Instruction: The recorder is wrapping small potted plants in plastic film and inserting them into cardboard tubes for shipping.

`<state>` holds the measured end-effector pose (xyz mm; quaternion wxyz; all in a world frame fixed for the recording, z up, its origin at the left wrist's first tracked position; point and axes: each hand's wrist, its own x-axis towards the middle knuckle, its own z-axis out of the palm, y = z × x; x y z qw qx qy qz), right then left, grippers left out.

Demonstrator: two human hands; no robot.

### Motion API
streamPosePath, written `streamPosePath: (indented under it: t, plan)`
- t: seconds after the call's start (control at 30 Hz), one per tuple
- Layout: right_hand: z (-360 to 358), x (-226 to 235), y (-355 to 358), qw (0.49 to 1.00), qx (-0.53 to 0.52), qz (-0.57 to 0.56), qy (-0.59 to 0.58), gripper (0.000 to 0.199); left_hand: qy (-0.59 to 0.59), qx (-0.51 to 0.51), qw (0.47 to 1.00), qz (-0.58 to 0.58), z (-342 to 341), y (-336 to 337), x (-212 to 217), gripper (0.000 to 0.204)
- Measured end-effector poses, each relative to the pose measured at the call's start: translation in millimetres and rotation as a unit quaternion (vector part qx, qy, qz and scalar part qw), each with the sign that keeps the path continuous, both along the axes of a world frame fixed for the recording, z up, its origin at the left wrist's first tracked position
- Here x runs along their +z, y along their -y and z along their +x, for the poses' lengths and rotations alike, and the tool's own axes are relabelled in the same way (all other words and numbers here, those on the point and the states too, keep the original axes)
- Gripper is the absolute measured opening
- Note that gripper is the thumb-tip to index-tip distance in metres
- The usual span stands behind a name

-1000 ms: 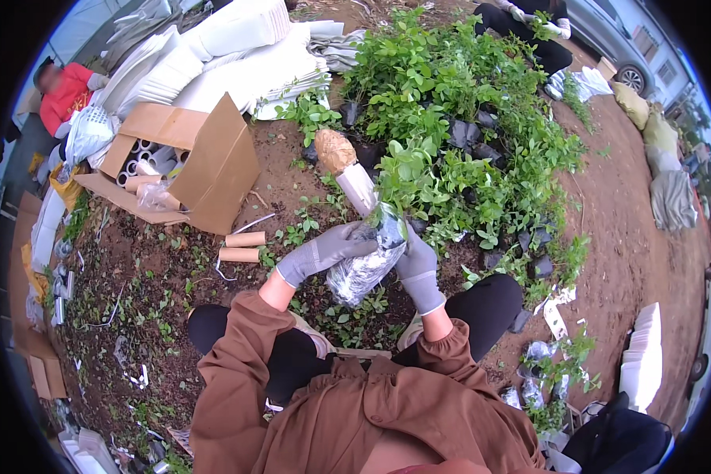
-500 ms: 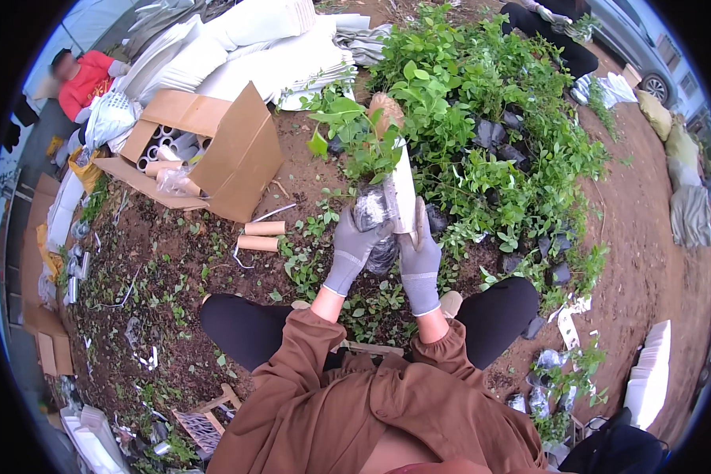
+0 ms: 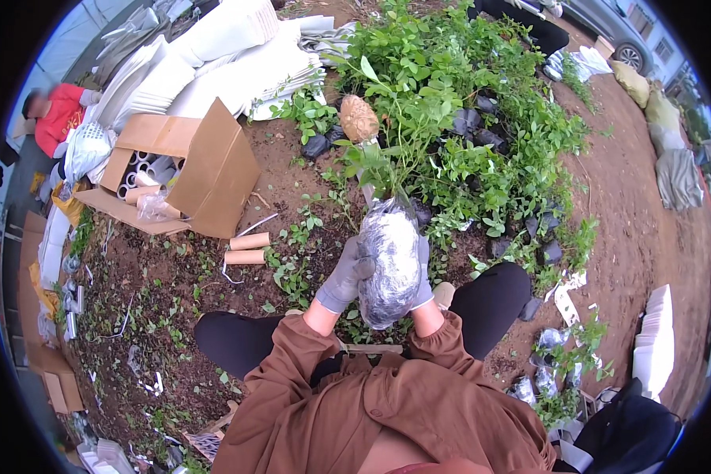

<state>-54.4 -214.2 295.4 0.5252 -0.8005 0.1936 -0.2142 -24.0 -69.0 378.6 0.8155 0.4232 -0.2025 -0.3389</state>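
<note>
A seated person's gloved left hand (image 3: 346, 275) and right hand (image 3: 423, 272) (two grey gloves) both clasp one film-wrapped seedling root ball (image 3: 389, 265), held upright over the lap. On the soil lie two cardboard tubes (image 3: 246, 249) beside one open cardboard box (image 3: 183, 170).

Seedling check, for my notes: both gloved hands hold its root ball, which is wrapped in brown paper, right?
Not quite. The head view shows both gloved hands, left hand and right hand, holding the seedling by its root ball, but the wrap is shiny clear plastic, not brown paper.
</note>
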Motion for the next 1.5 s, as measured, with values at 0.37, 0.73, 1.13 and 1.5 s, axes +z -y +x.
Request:
streamPosePath:
  t: [0.37,0.73,1.13,1.5]
  plan:
    - [-8.4,55.3,-17.0,0.993,-0.121,-0.003,0.009,0.053,0.261,0.101,0.938,0.204,20.4,0.4,-33.3,0.094]
    - [-47.0,65.9,-26.4,0.872,-0.07,0.437,0.21,0.076,0.031,0.206,0.966,0.152,45.1,-1.7,-25.1,0.06]
    - [-33.1,48.6,-19.0,0.91,-0.04,0.413,0.029,0.057,0.071,0.006,0.979,0.191,10.7,-10.4,1.9,0.073]
    - [-39.3,33.1,-14.3,0.655,0.188,0.731,0.036,0.036,0.191,0.256,0.909,0.267,-5.1,-10.5,-20.7,0.03]
